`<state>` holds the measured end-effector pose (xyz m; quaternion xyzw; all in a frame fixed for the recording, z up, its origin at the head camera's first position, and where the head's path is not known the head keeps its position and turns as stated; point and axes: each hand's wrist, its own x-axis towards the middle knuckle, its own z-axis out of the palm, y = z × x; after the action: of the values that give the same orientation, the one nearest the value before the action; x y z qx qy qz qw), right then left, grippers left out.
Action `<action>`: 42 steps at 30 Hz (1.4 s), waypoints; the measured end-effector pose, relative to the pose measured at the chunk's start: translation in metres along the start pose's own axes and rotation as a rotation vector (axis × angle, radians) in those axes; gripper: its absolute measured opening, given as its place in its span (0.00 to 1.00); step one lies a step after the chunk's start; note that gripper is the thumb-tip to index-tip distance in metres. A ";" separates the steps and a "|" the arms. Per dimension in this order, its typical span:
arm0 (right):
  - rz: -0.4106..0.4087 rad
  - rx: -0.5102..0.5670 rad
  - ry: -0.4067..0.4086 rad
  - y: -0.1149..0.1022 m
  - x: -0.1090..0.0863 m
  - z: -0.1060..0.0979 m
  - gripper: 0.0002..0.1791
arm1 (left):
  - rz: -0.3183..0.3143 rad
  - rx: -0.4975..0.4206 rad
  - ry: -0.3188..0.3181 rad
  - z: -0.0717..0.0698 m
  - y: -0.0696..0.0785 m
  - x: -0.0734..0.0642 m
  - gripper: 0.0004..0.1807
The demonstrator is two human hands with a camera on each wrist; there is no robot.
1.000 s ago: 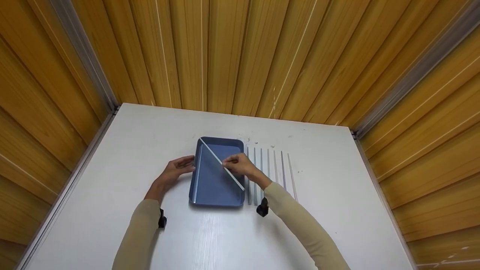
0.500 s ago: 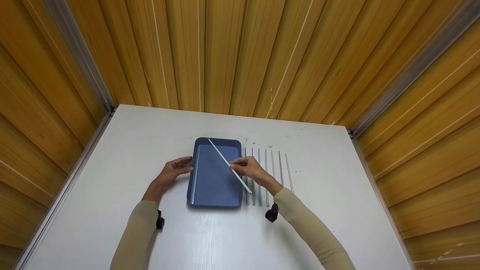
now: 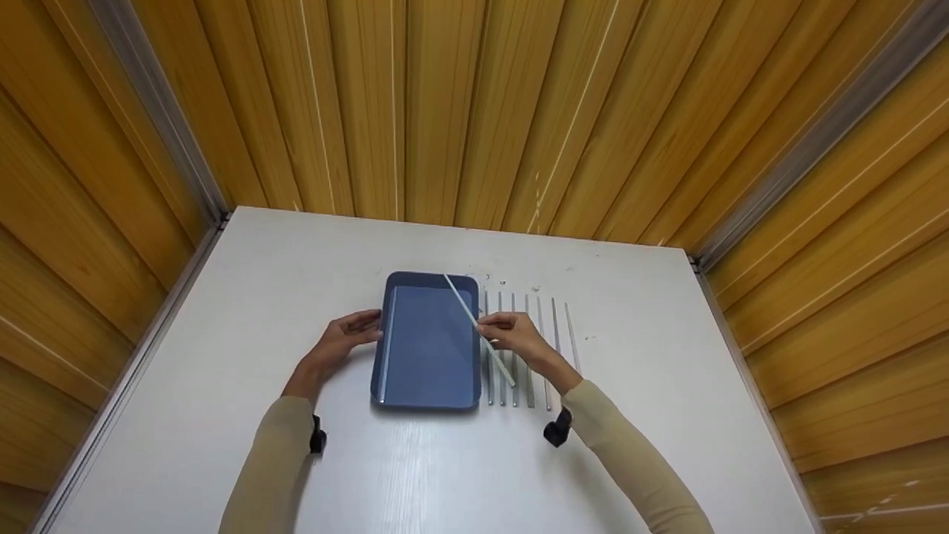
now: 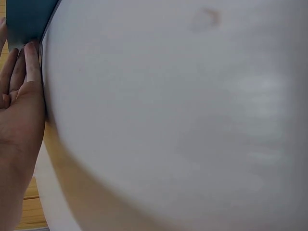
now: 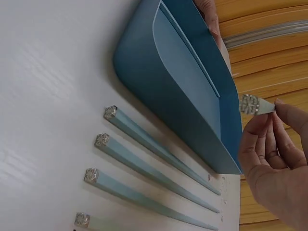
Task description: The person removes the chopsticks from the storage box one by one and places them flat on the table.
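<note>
My right hand pinches a pale chopstick between thumb and fingertips. It slants over the right wall of a blue tray, its thick end towards me. In the right wrist view that end carries a silver patterned cap. At the tray's left side, my left hand touches the outer wall with extended fingers. Inside the tray, another chopstick lies along the left wall. To the right of the tray, several chopsticks lie side by side, partly hidden under my right hand and forearm.
The white table reaches to wood-patterned walls at the back and both sides. Small dark marks dot the tabletop behind the row of chopsticks.
My right hand has moved right with the pinched chopstick, from over the tray's middle to its right wall, and the chopstick has turned steeper. My left hand stays at the tray.
</note>
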<state>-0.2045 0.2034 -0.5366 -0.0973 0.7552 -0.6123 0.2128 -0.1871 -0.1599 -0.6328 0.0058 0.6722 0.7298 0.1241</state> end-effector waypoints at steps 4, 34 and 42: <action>0.004 0.045 0.022 0.007 -0.006 -0.011 0.20 | -0.018 -0.005 -0.002 0.001 0.001 -0.001 0.36; 0.068 0.159 0.327 0.047 -0.059 -0.089 0.19 | -0.015 -0.009 0.008 0.001 0.003 -0.004 0.35; 0.086 0.109 0.415 0.062 -0.072 -0.123 0.21 | -0.027 0.014 0.013 0.001 0.004 -0.003 0.36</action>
<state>-0.1877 0.3557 -0.5627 0.0747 0.7522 -0.6493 0.0839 -0.1847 -0.1602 -0.6286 -0.0073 0.6780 0.7235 0.1297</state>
